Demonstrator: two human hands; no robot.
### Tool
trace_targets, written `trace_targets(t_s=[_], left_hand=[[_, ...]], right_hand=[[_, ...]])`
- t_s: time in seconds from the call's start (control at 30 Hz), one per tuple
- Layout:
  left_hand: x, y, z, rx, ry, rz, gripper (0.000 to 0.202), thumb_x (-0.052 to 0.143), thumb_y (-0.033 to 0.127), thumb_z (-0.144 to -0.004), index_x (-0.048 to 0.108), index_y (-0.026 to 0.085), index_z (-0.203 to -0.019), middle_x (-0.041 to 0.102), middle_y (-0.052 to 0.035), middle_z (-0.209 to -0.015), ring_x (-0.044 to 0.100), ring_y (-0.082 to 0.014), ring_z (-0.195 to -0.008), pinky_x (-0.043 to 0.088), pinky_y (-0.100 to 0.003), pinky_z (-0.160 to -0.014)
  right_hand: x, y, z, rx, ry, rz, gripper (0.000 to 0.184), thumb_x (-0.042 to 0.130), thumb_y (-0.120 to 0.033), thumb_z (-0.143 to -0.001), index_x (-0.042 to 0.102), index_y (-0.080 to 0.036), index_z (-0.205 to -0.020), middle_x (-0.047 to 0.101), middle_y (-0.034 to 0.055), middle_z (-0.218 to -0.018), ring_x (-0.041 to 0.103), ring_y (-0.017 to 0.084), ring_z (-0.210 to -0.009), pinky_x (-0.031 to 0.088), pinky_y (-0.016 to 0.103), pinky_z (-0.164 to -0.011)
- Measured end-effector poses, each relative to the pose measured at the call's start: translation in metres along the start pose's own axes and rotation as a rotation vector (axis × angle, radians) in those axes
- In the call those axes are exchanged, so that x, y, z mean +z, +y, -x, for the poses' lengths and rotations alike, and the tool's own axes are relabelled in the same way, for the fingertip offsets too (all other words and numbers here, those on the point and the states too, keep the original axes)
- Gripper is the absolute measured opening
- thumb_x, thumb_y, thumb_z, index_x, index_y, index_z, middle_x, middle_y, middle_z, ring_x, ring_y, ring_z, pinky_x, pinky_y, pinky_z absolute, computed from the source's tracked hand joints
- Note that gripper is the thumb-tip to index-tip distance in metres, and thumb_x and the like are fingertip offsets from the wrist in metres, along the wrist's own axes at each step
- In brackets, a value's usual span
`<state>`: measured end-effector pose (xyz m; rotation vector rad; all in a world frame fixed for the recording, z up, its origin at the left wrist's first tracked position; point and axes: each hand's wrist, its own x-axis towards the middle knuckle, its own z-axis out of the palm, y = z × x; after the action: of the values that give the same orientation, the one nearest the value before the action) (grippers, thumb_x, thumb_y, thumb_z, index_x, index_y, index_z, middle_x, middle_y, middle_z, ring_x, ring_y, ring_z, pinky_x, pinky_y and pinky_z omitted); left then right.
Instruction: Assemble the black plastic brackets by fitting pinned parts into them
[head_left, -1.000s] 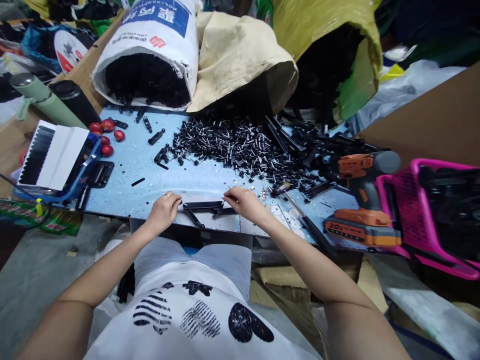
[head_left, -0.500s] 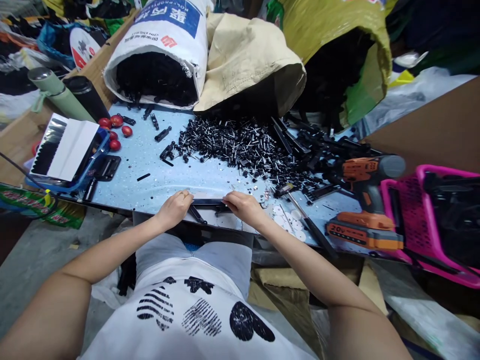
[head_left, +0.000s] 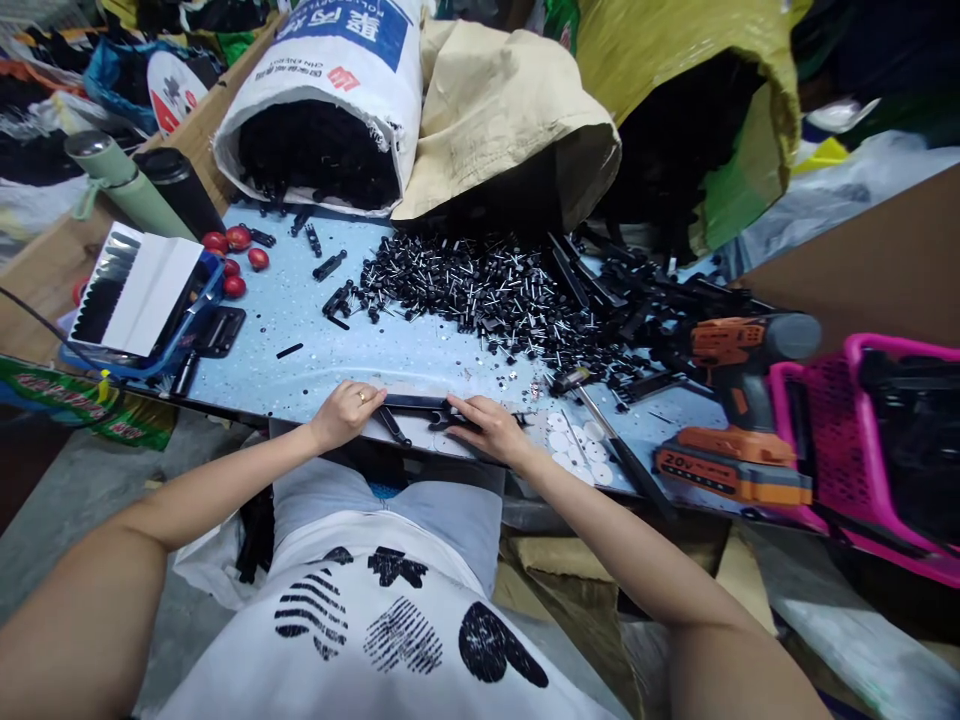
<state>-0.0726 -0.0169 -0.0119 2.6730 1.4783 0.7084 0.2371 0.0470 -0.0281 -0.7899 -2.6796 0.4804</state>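
Observation:
A long black plastic strip (head_left: pixel 414 402) lies along the near edge of the light blue table (head_left: pixel 300 330). My left hand (head_left: pixel 345 412), with a ring on one finger, is curled over the strip's left end. My right hand (head_left: pixel 487 426) presses down on its right end with fingers together, over a second black piece (head_left: pixel 442 420). Another short black bar (head_left: pixel 392 426) sticks out towards me between the hands. A big pile of small black rivets with metal pins (head_left: pixel 495 295) lies just beyond.
Three open sacks of black parts (head_left: pixel 322 160) stand at the back. An orange cordless drill (head_left: pixel 739 400) and a pink basket (head_left: pixel 870 450) are at the right. A hammer (head_left: pixel 600 425) lies beside my right hand. Red fruits (head_left: pixel 236 260), two flasks (head_left: pixel 142 185) and a box (head_left: pixel 135 295) sit left.
Both hands have drawn slightly closer to the table's near edge, staying on the strip. My right hand has flattened down onto the strip's right end.

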Motion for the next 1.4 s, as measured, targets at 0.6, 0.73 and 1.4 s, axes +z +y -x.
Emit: trace_targets(t_s=[0.6,0.73,1.4], left_hand=[[-0.011,0.038,0.012,-0.487,0.117,-0.004,0.033,0.040,0.037,-0.094,0.063,0.016,-0.102,0.067,-0.0100,-0.093,0.060,-0.0206,-0.094,0.040,-0.033,-0.082],[-0.005,0.077,0.001,-0.772,-0.138,-0.086,0.046,0.043,0.053,-0.088,0.066,0.016,-0.075,0.067,-0.0110,-0.077,0.063,-0.0241,-0.082,0.043,-0.031,-0.069],[-0.004,0.068,-0.005,-0.425,-0.333,0.004,0.031,0.042,0.028,-0.090,0.069,0.014,-0.083,0.067,-0.0111,-0.077,0.064,-0.0227,-0.078,0.046,-0.032,-0.068]], right_hand=[[-0.014,-0.017,0.001,-0.045,0.076,0.194,0.047,0.045,-0.042,-0.093,0.050,-0.016,-0.132,0.063,0.0111,-0.095,0.056,0.020,-0.088,0.044,0.032,-0.075],[-0.008,-0.054,-0.042,-0.096,0.147,0.149,0.043,0.043,-0.039,-0.095,0.052,-0.018,-0.131,0.058,0.0124,-0.120,0.053,0.023,-0.108,0.042,0.038,-0.091],[0.021,-0.084,-0.077,-0.007,0.104,-0.083,0.041,0.035,-0.034,-0.097,0.054,-0.018,-0.130,0.055,0.0113,-0.127,0.052,0.022,-0.114,0.046,0.039,-0.096]])
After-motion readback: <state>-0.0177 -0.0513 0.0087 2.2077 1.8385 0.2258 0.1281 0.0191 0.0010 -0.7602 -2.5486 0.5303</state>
